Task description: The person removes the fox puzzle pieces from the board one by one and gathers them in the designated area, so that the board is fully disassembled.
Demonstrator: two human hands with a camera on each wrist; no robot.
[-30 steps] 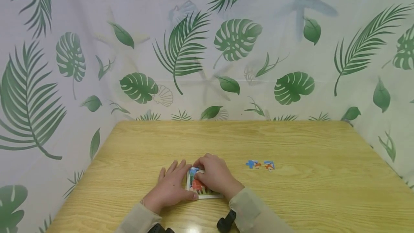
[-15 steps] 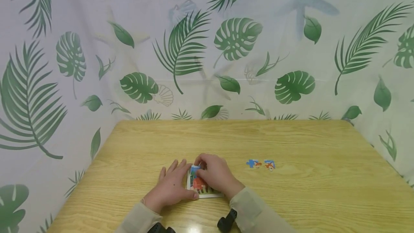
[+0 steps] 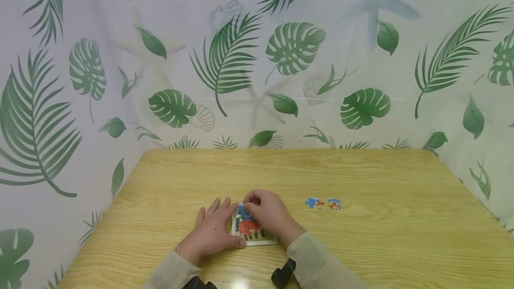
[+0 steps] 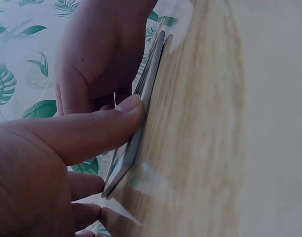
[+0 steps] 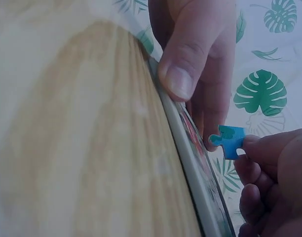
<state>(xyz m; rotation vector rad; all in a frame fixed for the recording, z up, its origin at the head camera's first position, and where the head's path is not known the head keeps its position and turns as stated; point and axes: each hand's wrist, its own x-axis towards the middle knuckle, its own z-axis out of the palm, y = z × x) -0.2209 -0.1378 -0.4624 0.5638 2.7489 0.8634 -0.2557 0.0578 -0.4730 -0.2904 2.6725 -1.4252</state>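
Note:
A small jigsaw board (image 3: 263, 243) with a white border lies on the table, its picture showing a red shape over green. My left hand (image 3: 213, 234) lies along its left side with fingers spread straight. The left thumb (image 4: 106, 126) presses on the front border. Over the board, my right hand (image 3: 270, 212) pinches a blue jigsaw piece (image 5: 233, 144) with a green patch between thumb and index finger. In the right wrist view that piece is held up just above the board's surface. The right hand covers the upper right of the board.
Two loose jigsaw pieces lie right of the board: a blue and orange one (image 3: 313, 203) and another with an orange animal print (image 3: 334, 204). A leaf-patterned cloth (image 3: 257, 66) hangs behind the wooden table (image 3: 381, 235) and at its sides.
The right hand has lifted slightly and shifted a little right with its pinched piece, uncovering more of the red picture. The left hand and loose pieces stay put.

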